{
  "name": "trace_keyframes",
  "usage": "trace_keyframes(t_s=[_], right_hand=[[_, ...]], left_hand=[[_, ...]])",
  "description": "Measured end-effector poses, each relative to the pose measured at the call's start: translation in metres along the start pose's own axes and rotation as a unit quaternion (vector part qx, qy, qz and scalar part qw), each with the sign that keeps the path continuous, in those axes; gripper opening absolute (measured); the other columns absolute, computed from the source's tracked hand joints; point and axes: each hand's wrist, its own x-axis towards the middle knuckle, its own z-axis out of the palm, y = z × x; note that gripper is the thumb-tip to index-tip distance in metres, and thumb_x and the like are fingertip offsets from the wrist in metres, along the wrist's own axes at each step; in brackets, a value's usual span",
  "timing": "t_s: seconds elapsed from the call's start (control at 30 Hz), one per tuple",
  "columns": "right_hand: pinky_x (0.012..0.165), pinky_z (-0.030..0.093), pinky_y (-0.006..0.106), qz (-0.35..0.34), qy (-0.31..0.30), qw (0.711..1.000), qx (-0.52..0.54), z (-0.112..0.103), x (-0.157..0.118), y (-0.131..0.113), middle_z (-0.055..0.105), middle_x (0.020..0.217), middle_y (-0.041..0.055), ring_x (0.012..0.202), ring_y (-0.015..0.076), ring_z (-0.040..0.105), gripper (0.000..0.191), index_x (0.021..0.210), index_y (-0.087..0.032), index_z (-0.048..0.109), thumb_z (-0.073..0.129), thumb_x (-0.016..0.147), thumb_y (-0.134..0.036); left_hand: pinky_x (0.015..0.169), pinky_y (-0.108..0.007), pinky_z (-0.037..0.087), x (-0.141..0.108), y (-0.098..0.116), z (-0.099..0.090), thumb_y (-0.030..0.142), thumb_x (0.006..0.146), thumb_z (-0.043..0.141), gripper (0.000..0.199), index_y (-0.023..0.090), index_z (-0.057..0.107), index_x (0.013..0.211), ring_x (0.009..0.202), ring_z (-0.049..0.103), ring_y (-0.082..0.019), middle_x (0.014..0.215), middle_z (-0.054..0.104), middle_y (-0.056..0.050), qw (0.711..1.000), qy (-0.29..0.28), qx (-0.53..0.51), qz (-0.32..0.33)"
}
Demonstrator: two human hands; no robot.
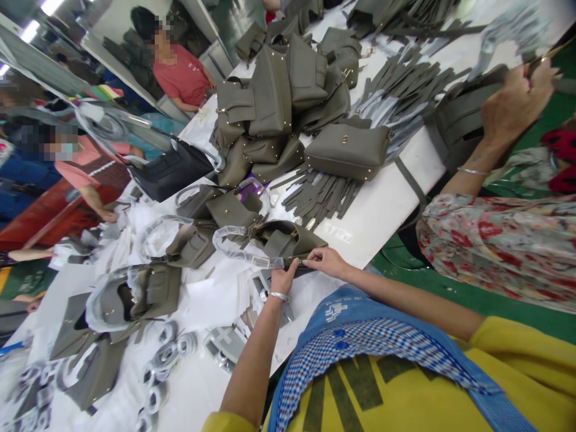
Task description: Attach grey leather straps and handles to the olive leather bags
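Observation:
An olive-grey handbag (pixel 294 239) stands open on the table in front of me. Its handle (pixel 231 243) is wrapped in clear plastic and has a metal buckle close to my fingers. My left hand (pixel 283 279), with a silver bracelet at the wrist, is closed on the handle's strap by the bag's near edge. Just right of it, my right hand (pixel 326 263) pinches the same strap near its end, fingertips together. The small part between those fingertips is too fine to make out.
Olive-grey handbags (pixel 270 90) are heaped at the back, with bundles of loose straps (pixel 324 192) nearby. On the left lie more bags (pixel 162 288) and rolled plastic-wrapped straps (pixel 168 354). A co-worker's hand (pixel 513 105) works at the right; other people stand across the table.

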Motion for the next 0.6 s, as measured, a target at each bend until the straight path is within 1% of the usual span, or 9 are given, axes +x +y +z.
trace_keyframes(t_s=[0.13,0.3,0.37,0.43,0.47,0.5,0.53,0.57,0.6], right_hand=[[0.048,0.038,0.02,-0.006,-0.014,1.0,-0.006,0.005,0.003,-0.001,0.063,0.06,0.0002,0.054,0.0102,0.053,0.032,0.071,-0.016,0.066,0.062,0.072,-0.048],[0.047,0.037,0.02,-0.01,-0.038,0.999,-0.019,0.008,0.005,0.001,0.064,0.06,-0.0001,0.053,0.0102,0.053,0.034,0.072,-0.016,0.066,0.063,0.072,-0.05],[0.049,0.039,0.02,-0.024,-0.082,0.996,-0.022,0.002,0.009,0.003,0.065,0.061,0.0003,0.055,0.0108,0.055,0.037,0.073,-0.016,0.067,0.062,0.073,-0.052],[0.052,0.043,0.021,-0.039,-0.118,0.992,-0.028,-0.01,0.017,0.003,0.067,0.065,0.0016,0.058,0.0118,0.058,0.042,0.075,-0.016,0.068,0.052,0.081,-0.054],[0.056,0.044,0.022,-0.046,-0.112,0.991,-0.05,-0.017,0.024,0.003,0.068,0.067,0.0026,0.061,0.0124,0.06,0.045,0.077,-0.015,0.068,0.044,0.086,-0.052],[0.06,0.046,0.023,-0.057,-0.088,0.989,-0.101,-0.024,0.033,0.003,0.069,0.071,0.0037,0.065,0.0131,0.062,0.047,0.081,-0.015,0.068,0.036,0.091,-0.049],[0.065,0.047,0.024,-0.072,-0.053,0.981,-0.171,-0.03,0.043,0.002,0.07,0.078,0.0053,0.071,0.0141,0.063,0.047,0.087,-0.015,0.067,0.03,0.094,-0.043],[0.071,0.047,0.026,-0.09,-0.02,0.965,-0.247,-0.036,0.055,0.001,0.07,0.086,0.0069,0.079,0.0154,0.063,0.043,0.095,-0.015,0.066,0.029,0.095,-0.037],[0.076,0.046,0.027,-0.11,-0.002,0.942,-0.316,-0.04,0.067,0.0,0.069,0.095,0.0083,0.088,0.0167,0.062,0.037,0.101,-0.016,0.065,0.031,0.095,-0.03]], left_hand=[[0.091,-0.036,0.046,-0.003,-0.002,-0.001,0.049,0.075,0.061,0.039,0.014,0.067,0.093,0.093,0.064,-0.023,0.094,0.07,-0.011,1.0,0.004,-0.006,-0.012],[0.091,-0.035,0.047,-0.009,-0.008,-0.003,0.049,0.074,0.062,0.04,0.014,0.066,0.094,0.094,0.064,-0.024,0.096,0.07,-0.011,0.998,0.008,-0.04,-0.044],[0.092,-0.036,0.046,-0.012,-0.013,-0.002,0.05,0.074,0.062,0.041,0.014,0.065,0.095,0.094,0.064,-0.024,0.096,0.07,-0.011,0.998,0.016,-0.04,-0.046],[0.094,-0.037,0.045,-0.016,-0.018,-0.001,0.05,0.074,0.061,0.042,0.015,0.064,0.098,0.097,0.063,-0.024,0.098,0.069,-0.011,0.998,0.029,-0.032,-0.044],[0.095,-0.037,0.044,-0.018,-0.02,-0.001,0.05,0.074,0.061,0.043,0.015,0.064,0.098,0.098,0.062,-0.024,0.099,0.069,-0.011,0.998,0.035,-0.025,-0.044],[0.096,-0.037,0.043,-0.02,-0.021,-0.001,0.05,0.075,0.061,0.043,0.015,0.064,0.099,0.099,0.061,-0.024,0.1,0.068,-0.011,0.998,0.04,-0.018,-0.045],[0.097,-0.038,0.042,-0.021,-0.021,-0.001,0.051,0.075,0.06,0.044,0.015,0.063,0.099,0.1,0.061,-0.024,0.101,0.068,-0.012,0.998,0.043,-0.013,-0.048],[0.097,-0.038,0.041,-0.022,-0.021,-0.001,0.051,0.075,0.06,0.044,0.015,0.063,0.1,0.101,0.06,-0.024,0.101,0.067,-0.012,0.998,0.045,-0.01,-0.052],[0.097,-0.038,0.041,-0.023,-0.02,-0.001,0.051,0.075,0.06,0.044,0.015,0.063,0.1,0.1,0.061,-0.024,0.101,0.067,-0.012,0.997,0.044,-0.009,-0.057]])
